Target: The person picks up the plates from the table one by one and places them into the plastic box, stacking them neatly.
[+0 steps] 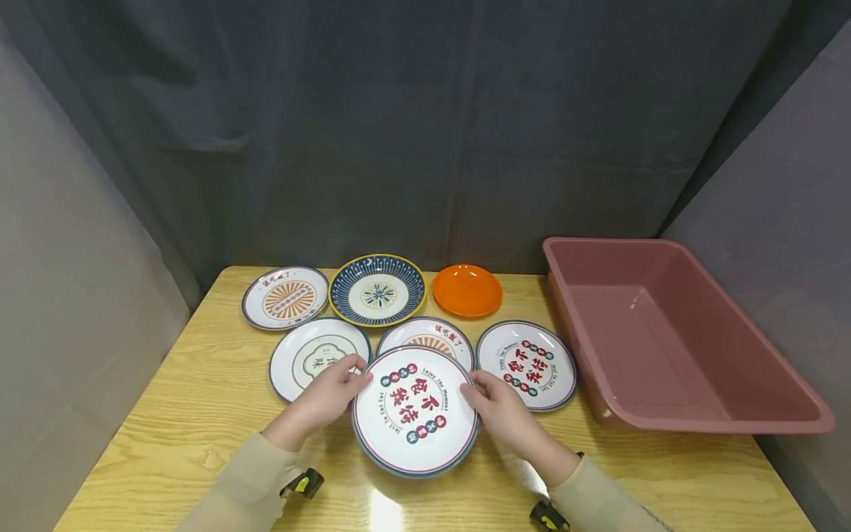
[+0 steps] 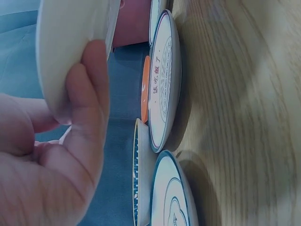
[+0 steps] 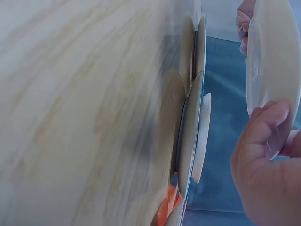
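A white plate (image 1: pixel 417 411) with a blue rim and red characters is raised above the table, tilted so its face shows in the head view. My left hand (image 1: pixel 330 395) pinches its left edge, thumb on top. On the opposite edge, my right hand (image 1: pixel 501 414) pinches it the same way. Both wrist views show fingers beneath the plate, its pale underside (image 3: pixel 277 61) visible from the right wrist. Behind it a sunburst plate (image 1: pixel 447 334) lies partly hidden. A plate with a cloud outline (image 1: pixel 292 362) sits near my left hand, and a matching red-character plate (image 1: pixel 545 384) near my right.
At the back of the wooden table (image 1: pixel 179 414) lie another sunburst plate (image 1: pixel 255 307), a blue patterned plate (image 1: pixel 346 299) with a yellow rim, and a small orange plate (image 1: pixel 467 290). A deep pink tub (image 1: pixel 638 347) stands on the right. A dark curtain (image 1: pixel 372 133) hangs behind.
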Tool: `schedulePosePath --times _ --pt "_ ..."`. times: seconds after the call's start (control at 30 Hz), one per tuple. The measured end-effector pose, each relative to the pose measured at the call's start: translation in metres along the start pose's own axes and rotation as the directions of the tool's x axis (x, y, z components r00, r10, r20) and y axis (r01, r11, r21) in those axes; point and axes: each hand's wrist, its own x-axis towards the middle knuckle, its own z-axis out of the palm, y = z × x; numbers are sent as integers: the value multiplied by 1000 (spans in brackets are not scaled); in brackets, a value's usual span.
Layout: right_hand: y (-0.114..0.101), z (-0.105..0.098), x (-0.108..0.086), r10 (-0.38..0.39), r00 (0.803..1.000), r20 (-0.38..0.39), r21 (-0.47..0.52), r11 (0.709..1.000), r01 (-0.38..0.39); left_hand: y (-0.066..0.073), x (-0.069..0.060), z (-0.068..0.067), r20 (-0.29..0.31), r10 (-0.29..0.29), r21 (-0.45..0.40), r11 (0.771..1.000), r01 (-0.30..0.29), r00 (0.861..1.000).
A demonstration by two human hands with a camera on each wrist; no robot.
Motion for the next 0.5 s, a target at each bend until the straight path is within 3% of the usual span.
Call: schedulePosePath --times 0.1,0.27,0.5 --pt "-2 -4 0 -34 999 13 0 999 34 1 1 -1 30 12 -65 998 -10 999" --pt "-10 -12 -5 -23 1000 16 23 999 23 0 1 -5 88 33 -154 988 -19 996" --pt "-32 -40 -21 -29 999 36 76 997 26 -1 -8 -15 176 112 -270 961 -61 978"
